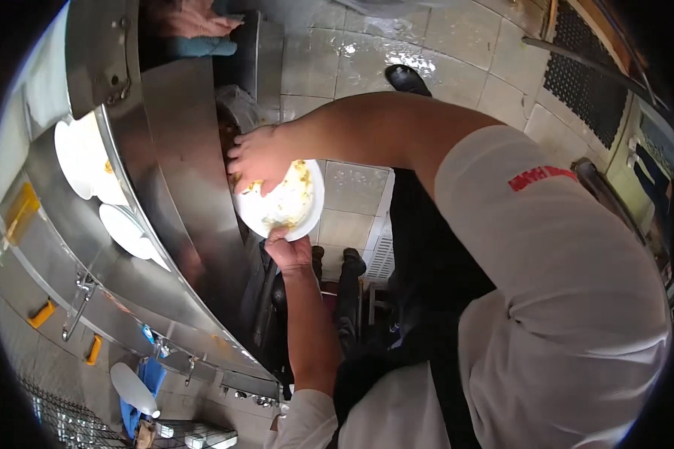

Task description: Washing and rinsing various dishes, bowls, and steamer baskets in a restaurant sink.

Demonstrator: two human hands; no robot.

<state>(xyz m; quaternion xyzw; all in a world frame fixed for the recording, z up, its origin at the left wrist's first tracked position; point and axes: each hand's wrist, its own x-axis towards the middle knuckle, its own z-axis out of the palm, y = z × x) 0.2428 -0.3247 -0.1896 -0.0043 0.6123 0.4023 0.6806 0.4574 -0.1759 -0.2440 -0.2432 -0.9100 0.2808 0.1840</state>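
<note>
A white plate [307, 202] is smeared with yellow food scraps [293, 193] and tilts beside the steel counter's side. My left hand [290, 251] grips its lower rim, thumb on the upper face. Over the plate's far left part lies my right hand [266, 156], fingers apart and pressed against the scraps; no tool shows in it. Just beyond that hand is a bin lined with a clear plastic bag [236, 105], its inside mostly hidden by my hand and the counter.
On the steel counter [195, 172] at left stand white plates with food [82, 161] and more white dishes [131, 232]. A tap [81, 295] rises farther left. Pink and blue cloths [198, 26] lie at the top. The tiled floor [457, 37] looks wet.
</note>
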